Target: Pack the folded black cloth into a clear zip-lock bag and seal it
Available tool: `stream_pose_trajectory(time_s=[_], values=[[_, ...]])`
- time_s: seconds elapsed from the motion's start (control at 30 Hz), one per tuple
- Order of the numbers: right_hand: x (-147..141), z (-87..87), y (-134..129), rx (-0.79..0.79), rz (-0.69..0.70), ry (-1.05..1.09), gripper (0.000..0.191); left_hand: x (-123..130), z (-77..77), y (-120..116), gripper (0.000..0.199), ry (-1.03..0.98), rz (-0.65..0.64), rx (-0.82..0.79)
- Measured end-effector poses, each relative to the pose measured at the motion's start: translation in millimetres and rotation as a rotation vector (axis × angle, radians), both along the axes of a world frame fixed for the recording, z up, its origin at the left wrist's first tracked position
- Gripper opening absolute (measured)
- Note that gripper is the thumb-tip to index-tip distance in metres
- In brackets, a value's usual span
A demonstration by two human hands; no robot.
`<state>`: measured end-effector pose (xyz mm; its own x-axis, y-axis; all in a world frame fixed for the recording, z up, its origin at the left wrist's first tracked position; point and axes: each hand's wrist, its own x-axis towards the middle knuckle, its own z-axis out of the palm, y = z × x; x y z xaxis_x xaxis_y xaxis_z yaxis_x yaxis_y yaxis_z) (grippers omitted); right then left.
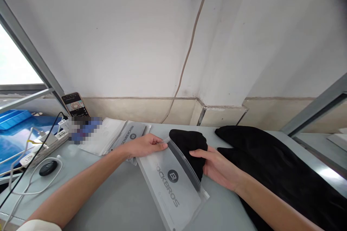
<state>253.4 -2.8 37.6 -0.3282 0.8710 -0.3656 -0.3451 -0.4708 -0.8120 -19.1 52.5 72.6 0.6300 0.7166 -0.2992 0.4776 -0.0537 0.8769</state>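
My left hand pinches the upper left corner of a translucent zip bag printed with ROCKBROS, thumb on top. In my right hand is a folded black cloth item, gripped with the thumb above and the fingers underneath. The cloth lies at the bag's zip edge, and part of it is hidden behind the bag. How far it reaches inside I cannot tell. More black fabric is spread on the table to the right of my right hand.
Behind my left hand lie a packed ROCKBROS bag and a stack of pale bags. A phone leans at the back left. A power strip, cables and a black round device occupy the table's left side.
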Motion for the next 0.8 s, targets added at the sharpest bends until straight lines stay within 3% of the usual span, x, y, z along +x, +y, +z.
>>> stream_pose_trajectory(time_s=[0.23,0.5,0.8], values=[[-2.5,0.7,-0.6,0.040,-0.010,-0.055,0.047,5.6,-7.3,5.0,0.060,-0.074,0.066,0.119],[3.6,5.5,-3.9,-0.068,0.121,-0.145,0.038,2.3,0.8,7.5,0.056,-0.085,-0.012,0.203],[4.5,2.8,-2.9,-0.035,0.166,-0.138,0.038,1.8,3.6,9.3,0.054,-0.087,-0.044,0.170]])
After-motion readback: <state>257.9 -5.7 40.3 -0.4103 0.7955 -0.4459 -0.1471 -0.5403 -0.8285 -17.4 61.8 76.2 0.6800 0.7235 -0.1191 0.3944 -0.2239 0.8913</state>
